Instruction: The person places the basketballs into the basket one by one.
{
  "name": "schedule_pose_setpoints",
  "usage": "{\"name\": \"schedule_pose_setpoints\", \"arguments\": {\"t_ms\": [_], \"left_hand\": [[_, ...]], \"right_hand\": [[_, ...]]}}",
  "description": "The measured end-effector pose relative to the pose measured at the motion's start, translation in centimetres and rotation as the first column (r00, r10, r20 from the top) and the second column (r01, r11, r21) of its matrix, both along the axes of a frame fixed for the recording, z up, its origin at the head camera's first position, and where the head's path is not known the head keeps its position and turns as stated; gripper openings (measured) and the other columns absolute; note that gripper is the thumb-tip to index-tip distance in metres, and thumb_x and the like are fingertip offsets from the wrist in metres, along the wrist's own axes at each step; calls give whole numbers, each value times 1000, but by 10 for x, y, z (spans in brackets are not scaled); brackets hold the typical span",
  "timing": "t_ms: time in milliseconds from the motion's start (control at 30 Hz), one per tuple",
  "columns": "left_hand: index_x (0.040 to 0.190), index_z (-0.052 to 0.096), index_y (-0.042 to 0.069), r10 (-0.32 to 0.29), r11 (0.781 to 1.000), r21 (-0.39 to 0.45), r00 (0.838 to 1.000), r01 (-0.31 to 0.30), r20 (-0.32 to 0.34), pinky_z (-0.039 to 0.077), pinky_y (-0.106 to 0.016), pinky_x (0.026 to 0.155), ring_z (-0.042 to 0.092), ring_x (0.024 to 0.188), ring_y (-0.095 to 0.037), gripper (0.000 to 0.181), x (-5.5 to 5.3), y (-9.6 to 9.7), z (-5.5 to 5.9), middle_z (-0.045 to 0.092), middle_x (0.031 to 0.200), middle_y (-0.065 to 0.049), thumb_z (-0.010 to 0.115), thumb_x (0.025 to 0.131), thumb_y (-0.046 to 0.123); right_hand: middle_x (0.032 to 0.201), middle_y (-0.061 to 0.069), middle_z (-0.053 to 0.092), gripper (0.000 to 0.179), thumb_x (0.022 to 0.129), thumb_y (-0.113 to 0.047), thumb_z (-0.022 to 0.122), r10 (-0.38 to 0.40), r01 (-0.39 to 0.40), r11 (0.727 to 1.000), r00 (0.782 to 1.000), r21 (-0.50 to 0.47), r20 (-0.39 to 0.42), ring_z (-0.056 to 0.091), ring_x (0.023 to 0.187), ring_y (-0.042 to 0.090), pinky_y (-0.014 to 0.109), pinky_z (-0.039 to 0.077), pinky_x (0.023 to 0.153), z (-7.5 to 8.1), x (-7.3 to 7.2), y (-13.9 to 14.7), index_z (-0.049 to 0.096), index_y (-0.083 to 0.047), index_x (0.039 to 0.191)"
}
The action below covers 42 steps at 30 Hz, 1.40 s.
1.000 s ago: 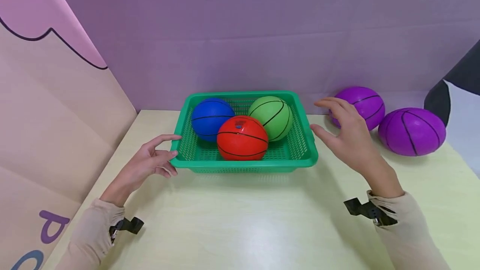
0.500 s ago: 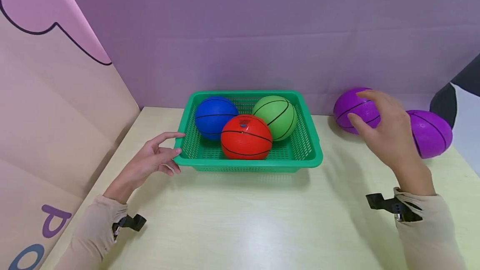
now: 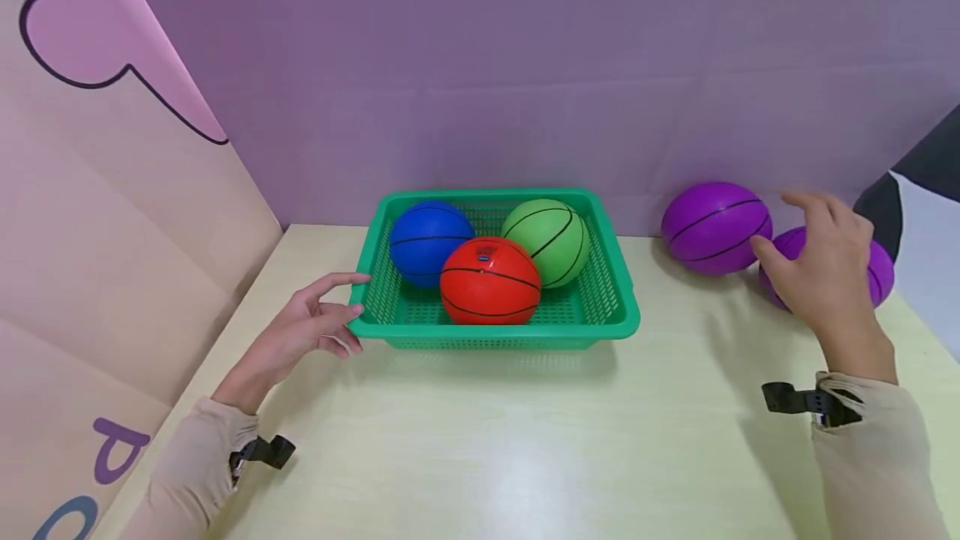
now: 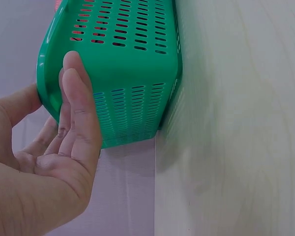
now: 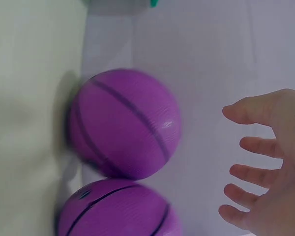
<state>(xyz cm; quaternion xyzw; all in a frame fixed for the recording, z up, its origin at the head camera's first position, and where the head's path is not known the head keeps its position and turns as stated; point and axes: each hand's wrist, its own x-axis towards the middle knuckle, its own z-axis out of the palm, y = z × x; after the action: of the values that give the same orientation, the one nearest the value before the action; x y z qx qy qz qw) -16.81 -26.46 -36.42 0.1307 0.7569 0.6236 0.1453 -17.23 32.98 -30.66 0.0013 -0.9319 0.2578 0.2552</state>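
Note:
At the green basket's (image 3: 495,331) left edge, my left hand (image 3: 300,330) touches the rim with thumb and index fingertip. In the left wrist view its other fingers (image 4: 81,113) are nearly straight beside the basket's wall. Inside the basket lie a blue ball (image 3: 429,242), a green ball (image 3: 555,244) and a red ball (image 3: 490,283), marked like basketballs. My right hand (image 3: 828,273) holds nothing, fingers spread and loosely bent. It overlaps the rightmost purple ball (image 3: 879,272) in the head view. Another purple ball (image 3: 716,227) sits just left of its thumb.
The pale wooden table (image 3: 465,440) runs up to a purple backdrop (image 3: 480,65). A printed beige panel (image 3: 112,232) borders the left side. On the right, a black-and-white patterned surface (image 3: 930,248) lies beyond the balls.
My right hand has moved right, from beside the basket past the nearer purple ball to the rightmost one. The left hand stays at the rim, and the head view has shifted slightly.

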Motion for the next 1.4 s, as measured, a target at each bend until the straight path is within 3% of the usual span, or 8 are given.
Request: {"name": "schedule_pose_setpoints", "arguments": {"t_ms": [200,433,733,1033,1400], "left_hand": [[146,45,18,-4,1000,-4,1000,4,-3,61,-45,69,72,72,-31,51,-1,0,-2,71,77,-16,64,99,22],[145,46,20,-1,1000,-6,1000,1,-5,60,-46,69,71,73,-34,51,-1,0,0,71,78,-17,65,98,23],[145,46,21,-10,1000,-9,1000,10,-13,60,-46,69,71,74,-37,50,-2,-1,-2,71,78,-18,65,99,22],[146,44,16,-17,1000,-3,1000,17,-14,60,-45,68,71,73,-34,51,-3,-2,0,71,76,-16,64,99,19],[145,46,21,-6,1000,-7,1000,6,8,60,-44,70,71,74,-35,50,-1,-2,1,72,77,-16,65,98,21]], "right_hand": [[154,31,25,64,94,-17,63,-38,37,999,998,6,56,13,140,54,72,8,111,-17,-5,16,36,5,148],[156,33,17,70,94,-20,63,-94,93,996,992,17,87,6,143,52,72,3,111,-22,-9,33,30,5,151],[160,31,0,82,95,-26,62,-201,206,979,963,-8,178,-7,146,49,71,-3,112,-33,-9,58,15,3,156],[159,34,-1,93,94,-39,64,-213,226,973,960,-51,183,-4,144,52,75,0,108,-44,-8,75,8,-1,158],[160,32,-4,104,90,-46,69,-230,262,958,946,-118,229,0,143,57,80,10,106,-56,-12,82,1,-12,160]]}}
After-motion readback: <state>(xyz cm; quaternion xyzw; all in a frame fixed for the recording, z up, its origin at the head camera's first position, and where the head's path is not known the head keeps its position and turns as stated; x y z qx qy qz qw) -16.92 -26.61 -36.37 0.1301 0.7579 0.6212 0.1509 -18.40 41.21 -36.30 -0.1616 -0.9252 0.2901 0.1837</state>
